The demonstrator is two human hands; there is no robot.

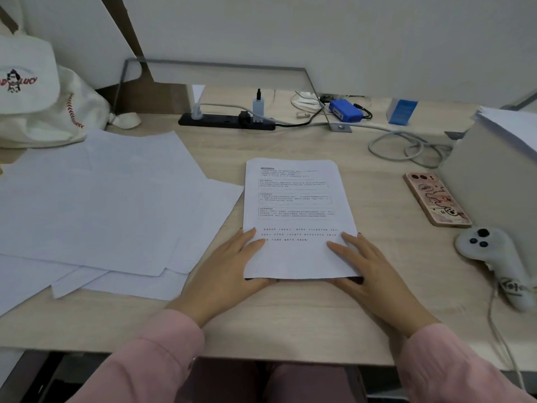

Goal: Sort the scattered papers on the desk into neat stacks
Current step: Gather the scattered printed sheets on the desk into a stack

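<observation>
A printed paper stack (pixel 293 199) lies squared in the middle of the wooden desk (pixel 290 315), text side up. My left hand (pixel 229 269) holds its near left corner, fingers on top and thumb under the edge. At the near right corner, my right hand (pixel 366 271) grips the same stack in the same way. Several blank white sheets (pixel 110 207) lie scattered and overlapping on the left half of the desk, some hanging toward the left edge.
A phone in a pink case (pixel 437 199) and a white controller (pixel 491 257) lie to the right. A grey box (pixel 494 175) carries more paper (pixel 514 126). A black power strip (pixel 226 122), cables and a blue box (pixel 345 110) line the back. A white bag (pixel 37 106) sits far left.
</observation>
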